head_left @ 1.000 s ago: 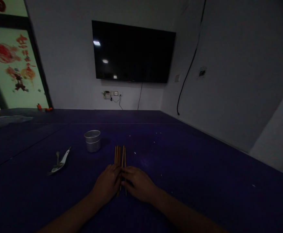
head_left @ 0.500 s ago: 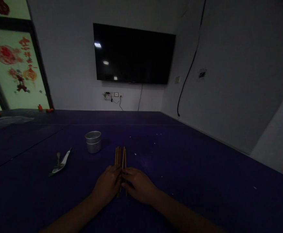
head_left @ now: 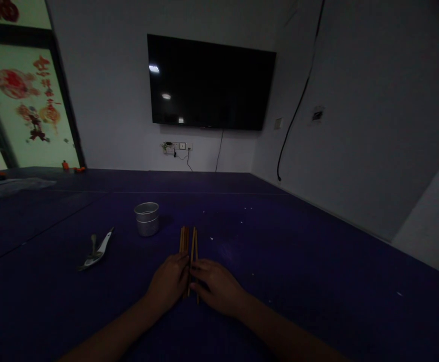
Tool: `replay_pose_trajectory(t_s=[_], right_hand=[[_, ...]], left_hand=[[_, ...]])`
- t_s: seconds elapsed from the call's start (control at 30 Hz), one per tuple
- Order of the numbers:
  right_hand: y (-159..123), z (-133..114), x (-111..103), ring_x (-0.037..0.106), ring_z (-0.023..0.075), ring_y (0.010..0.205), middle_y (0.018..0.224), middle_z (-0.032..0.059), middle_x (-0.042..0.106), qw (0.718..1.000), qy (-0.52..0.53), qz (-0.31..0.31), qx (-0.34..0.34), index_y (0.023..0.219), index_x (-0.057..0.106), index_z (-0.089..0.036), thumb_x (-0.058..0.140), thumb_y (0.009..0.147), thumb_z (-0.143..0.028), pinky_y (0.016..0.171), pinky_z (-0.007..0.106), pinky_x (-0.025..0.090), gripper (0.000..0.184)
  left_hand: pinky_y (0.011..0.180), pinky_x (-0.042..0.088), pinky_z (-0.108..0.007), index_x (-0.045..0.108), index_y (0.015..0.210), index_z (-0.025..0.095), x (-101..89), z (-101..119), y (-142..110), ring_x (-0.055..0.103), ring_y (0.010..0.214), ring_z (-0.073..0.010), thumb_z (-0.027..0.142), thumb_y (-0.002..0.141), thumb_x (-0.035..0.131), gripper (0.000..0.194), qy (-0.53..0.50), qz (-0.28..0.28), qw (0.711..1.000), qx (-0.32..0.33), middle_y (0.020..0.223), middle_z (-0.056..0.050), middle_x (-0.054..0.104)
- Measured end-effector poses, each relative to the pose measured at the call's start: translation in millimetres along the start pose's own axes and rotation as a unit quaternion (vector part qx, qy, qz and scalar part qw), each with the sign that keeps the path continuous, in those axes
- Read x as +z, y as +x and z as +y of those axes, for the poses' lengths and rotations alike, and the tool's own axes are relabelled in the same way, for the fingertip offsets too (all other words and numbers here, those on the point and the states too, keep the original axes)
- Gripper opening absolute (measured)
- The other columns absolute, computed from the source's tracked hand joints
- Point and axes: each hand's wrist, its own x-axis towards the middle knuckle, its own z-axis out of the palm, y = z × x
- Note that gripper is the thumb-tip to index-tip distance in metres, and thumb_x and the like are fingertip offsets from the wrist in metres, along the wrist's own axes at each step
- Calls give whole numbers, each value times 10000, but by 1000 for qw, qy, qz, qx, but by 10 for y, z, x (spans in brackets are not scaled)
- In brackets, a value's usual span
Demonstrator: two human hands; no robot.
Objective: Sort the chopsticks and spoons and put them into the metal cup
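Several wooden chopsticks (head_left: pixel 184 240) lie side by side on the purple tabletop, their tips pointing away from me. My left hand (head_left: pixel 170 280) is closed around the left bunch, thumb and fingers against the sticks. Two more chopsticks (head_left: pixel 194 241) lie just to the right, a narrow gap from the bunch. My right hand (head_left: pixel 216 286) grips these two with bent fingers. Both hands nearly touch, and they cover the middle of the sticks. A silver metal cup (head_left: pixel 147 219) stands upright beyond my left hand.
Left of the hands, a white spoon (head_left: pixel 101 247) lies with metal cutlery (head_left: pixel 93 245) across it. Small white scraps (head_left: pixel 211 239) dot the purple table (head_left: pixel 298 261). Clear plastic sheeting (head_left: pixel 14 187) lies at the far left. A wall-mounted TV (head_left: pixel 212 83) hangs beyond the table.
The chopsticks under my left hand have come closer together, and the gap to the right pair shows more clearly. The whole view has shifted slightly; the cup and spoon stay put.
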Motion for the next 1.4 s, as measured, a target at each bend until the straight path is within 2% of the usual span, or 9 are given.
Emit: replay_pose_trajectory(t_s=[0.23,0.33,0.5,0.77,1.13,1.4], right_hand=[[2,3,2,549,207,1094,1134,88,630,1000,1,2,-4,1073,615,-166,522,858,-197,942,326,421,236],[0,-3,-6,547,209,1096,1140,93,627,1000,4,-1,-5,1089,608,-161,517,862,-197,939,330,421,247],[4,-17,-17,547,207,1093,1137,92,627,1000,10,-1,-3,1062,619,-167,511,865,-198,937,331,422,227],[-5,-4,-13,537,211,1114,1164,85,617,1000,-1,-4,-1,1007,633,-179,524,860,-210,940,331,425,186],[6,-12,-13,533,223,1126,1153,87,628,1000,10,-2,2,1034,640,-184,532,859,-214,968,360,408,208],[0,-34,-41,503,207,1173,1180,69,623,1000,7,-17,0,1071,630,-195,515,871,-217,989,355,394,232]], left_hand=[[1024,390,-340,591,1184,124,13,-19,47,525,1184,-205,142,842,384,400,-22,-15,1000,-10,1298,-122,554],[1020,397,-339,593,1177,140,19,-37,46,521,1189,-199,159,847,376,396,-45,-1,999,-3,1297,-111,556],[967,435,-332,615,1102,139,5,-48,29,590,1079,-197,166,854,365,353,-87,37,996,-4,1179,-115,628],[848,469,-307,620,1022,174,2,-42,26,640,930,-202,219,892,365,289,-84,25,996,-16,997,-100,679],[1008,391,-357,557,1201,129,37,-100,43,535,1167,-213,223,885,359,385,-58,16,998,-20,1262,-132,576],[985,422,-356,580,1144,140,53,-96,36,577,1102,-206,222,881,353,357,-87,40,995,-12,1195,-120,618]])
